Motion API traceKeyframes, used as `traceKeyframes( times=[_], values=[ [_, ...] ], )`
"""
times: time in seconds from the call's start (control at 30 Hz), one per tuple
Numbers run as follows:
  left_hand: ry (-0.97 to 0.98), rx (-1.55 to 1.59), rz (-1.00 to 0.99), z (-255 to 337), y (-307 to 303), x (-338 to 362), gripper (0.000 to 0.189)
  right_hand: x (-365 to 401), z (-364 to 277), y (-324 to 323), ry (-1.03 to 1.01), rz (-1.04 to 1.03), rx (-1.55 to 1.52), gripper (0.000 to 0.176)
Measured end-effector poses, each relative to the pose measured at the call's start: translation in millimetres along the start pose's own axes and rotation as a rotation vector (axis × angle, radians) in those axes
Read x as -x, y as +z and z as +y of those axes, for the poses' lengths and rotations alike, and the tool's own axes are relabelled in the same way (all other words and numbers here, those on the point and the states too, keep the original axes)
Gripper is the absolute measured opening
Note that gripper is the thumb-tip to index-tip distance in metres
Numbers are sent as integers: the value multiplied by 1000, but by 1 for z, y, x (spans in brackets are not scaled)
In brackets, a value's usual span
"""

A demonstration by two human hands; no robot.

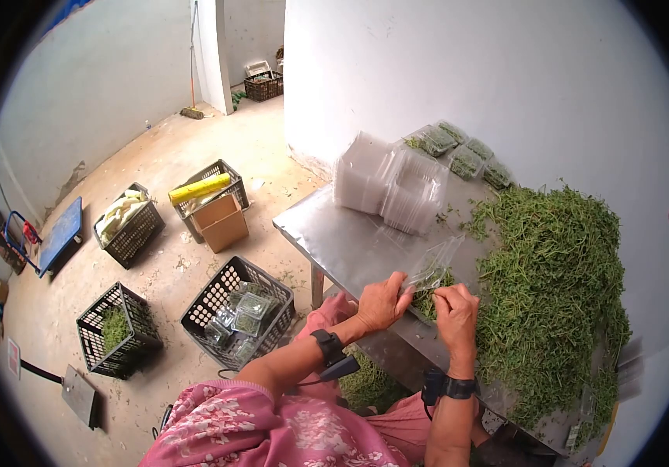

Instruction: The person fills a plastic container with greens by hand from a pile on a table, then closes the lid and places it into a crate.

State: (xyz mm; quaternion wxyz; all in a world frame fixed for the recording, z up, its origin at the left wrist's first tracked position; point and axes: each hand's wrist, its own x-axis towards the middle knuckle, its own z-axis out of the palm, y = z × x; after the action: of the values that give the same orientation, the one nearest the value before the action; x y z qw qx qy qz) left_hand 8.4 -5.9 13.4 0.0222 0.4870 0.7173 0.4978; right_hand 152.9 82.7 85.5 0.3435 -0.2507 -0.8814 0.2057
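A clear plastic clamshell box (437, 263) with green sprigs (426, 300) in it rests near the front edge of the metal table (315, 226). Its lid is raised. My left hand (383, 301) grips the box at its left side, thumb and fingers closed on the plastic. On the other side my right hand (456, 303) is closed, fingertips pinched together over the box's right edge; what lies between them is hidden. Right beside this hand rises a large heap of cut greens (552, 288).
Stacks of clear boxes (365, 175) stand at the table's back left, with several filled boxes (467, 162) behind. On the floor to the left are a crate of packed boxes (278, 292), a crate with greens (85, 327), a cardboard box (221, 223) and a blue trolley (62, 233).
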Motion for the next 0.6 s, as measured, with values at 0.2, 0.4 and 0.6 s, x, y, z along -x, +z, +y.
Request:
traceKeyframes(
  times=[0.2,0.4,0.6],
  values=[
    [0,40,8,-1,1,1,32,2,1,-1,32,-191,25,8],
    [8,30,13,0,0,0,32,3,1,2,13,-212,71,8],
    [-1,31,4,0,0,0,32,1,6,5,85,-40,0,14]
  ],
)
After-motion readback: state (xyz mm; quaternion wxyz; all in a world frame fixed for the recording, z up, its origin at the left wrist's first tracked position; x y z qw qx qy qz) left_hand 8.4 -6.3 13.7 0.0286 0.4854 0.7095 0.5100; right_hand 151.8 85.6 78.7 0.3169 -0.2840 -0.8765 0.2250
